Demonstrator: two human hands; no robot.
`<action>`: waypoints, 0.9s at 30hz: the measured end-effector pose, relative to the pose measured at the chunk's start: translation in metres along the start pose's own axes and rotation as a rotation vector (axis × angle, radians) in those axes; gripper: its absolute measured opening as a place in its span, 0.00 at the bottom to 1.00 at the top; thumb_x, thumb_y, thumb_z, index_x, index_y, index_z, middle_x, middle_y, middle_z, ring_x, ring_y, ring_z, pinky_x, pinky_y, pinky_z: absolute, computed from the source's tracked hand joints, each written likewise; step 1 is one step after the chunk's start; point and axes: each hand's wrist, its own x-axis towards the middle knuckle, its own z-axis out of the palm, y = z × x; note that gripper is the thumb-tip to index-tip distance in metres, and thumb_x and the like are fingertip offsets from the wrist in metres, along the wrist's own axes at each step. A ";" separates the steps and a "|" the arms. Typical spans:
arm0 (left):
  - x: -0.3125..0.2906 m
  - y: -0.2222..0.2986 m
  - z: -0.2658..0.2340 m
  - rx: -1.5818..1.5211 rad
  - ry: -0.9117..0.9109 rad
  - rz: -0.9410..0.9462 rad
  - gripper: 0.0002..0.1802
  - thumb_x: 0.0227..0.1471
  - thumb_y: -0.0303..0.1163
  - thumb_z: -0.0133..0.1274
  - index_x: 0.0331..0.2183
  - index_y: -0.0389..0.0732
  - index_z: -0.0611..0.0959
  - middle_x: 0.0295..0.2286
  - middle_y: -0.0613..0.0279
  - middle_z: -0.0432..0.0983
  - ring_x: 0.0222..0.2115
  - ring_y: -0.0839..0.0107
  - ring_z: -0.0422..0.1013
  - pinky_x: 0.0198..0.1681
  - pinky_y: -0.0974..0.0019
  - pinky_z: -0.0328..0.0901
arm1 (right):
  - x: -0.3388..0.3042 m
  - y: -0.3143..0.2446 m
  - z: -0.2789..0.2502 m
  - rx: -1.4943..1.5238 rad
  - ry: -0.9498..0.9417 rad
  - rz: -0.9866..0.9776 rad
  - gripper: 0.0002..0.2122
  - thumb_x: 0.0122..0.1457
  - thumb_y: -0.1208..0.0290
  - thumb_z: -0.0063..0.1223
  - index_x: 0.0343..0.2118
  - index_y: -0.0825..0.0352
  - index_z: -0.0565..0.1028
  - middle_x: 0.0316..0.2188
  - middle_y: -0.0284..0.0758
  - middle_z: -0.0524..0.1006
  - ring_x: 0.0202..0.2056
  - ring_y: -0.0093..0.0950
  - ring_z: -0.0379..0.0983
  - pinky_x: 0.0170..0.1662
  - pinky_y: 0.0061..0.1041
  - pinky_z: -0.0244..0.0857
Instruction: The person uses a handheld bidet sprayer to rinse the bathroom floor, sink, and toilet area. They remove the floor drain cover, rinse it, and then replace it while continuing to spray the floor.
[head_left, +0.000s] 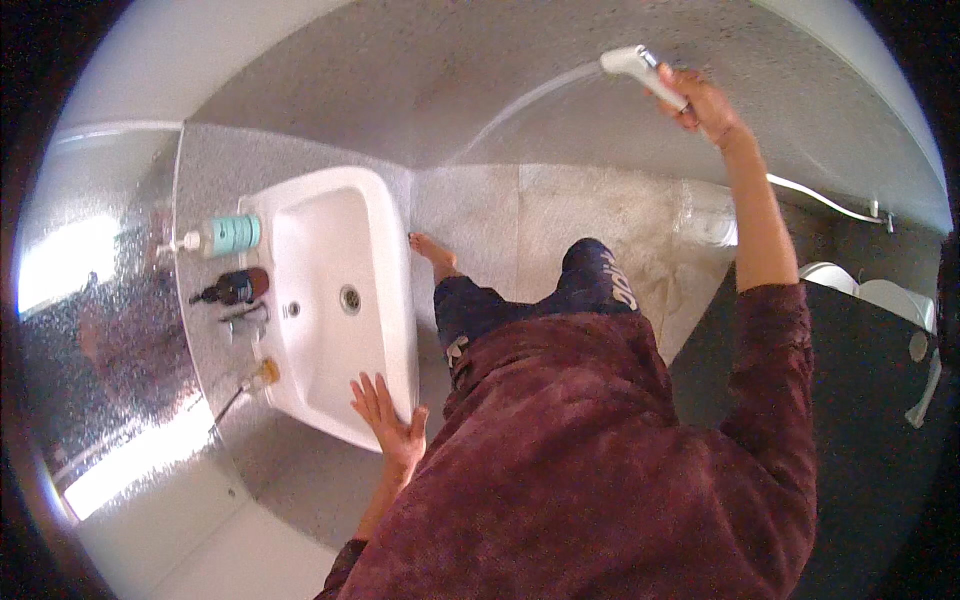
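Observation:
My right hand (700,103) is raised at the upper right, its fingers wrapped round the handle of a white hand sprayer (628,62). A thin, pale stream of water (527,100) arcs leftward and down from the sprayer head, along the grey speckled wall (420,70). At the near end of the white sink (397,255) on the left, my left hand (388,418) is open with fingers spread, over the rim and apparently touching it. The sink's drain (349,298) shows, with no plug visible over it.
Behind the sink stand a pump bottle with a teal label (235,236), a dark brown bottle (240,287), a metal tap (248,320) and a small amber item (265,372). A mirror (130,330) lines the left. At right are a white hose (825,200), white toilet parts (895,300) and a dark surface (810,420).

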 end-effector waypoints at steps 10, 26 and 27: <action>-0.001 0.000 -0.002 -0.135 -0.065 -0.030 0.48 0.46 0.62 0.48 0.57 0.36 0.57 0.59 0.46 0.44 0.60 0.43 0.34 0.57 0.35 0.28 | -0.018 -0.005 0.012 -0.004 0.010 0.096 0.26 0.57 0.43 0.40 0.30 0.67 0.74 0.12 0.24 0.63 0.10 0.13 0.51 0.12 0.16 0.42; 0.002 -0.001 -0.004 -0.122 -0.060 -0.036 0.45 0.49 0.62 0.41 0.58 0.39 0.57 0.60 0.45 0.40 0.60 0.41 0.32 0.56 0.33 0.29 | -0.042 -0.057 -0.012 0.116 0.034 0.035 0.28 0.55 0.41 0.41 0.32 0.68 0.73 0.13 0.23 0.61 0.12 0.12 0.51 0.15 0.15 0.43; 0.001 -0.001 -0.004 -0.118 -0.089 -0.061 0.44 0.51 0.62 0.38 0.58 0.39 0.56 0.60 0.45 0.40 0.60 0.41 0.32 0.57 0.34 0.28 | -0.043 -0.058 -0.014 0.107 0.059 0.028 0.28 0.55 0.41 0.40 0.32 0.68 0.73 0.14 0.24 0.61 0.13 0.12 0.51 0.15 0.14 0.43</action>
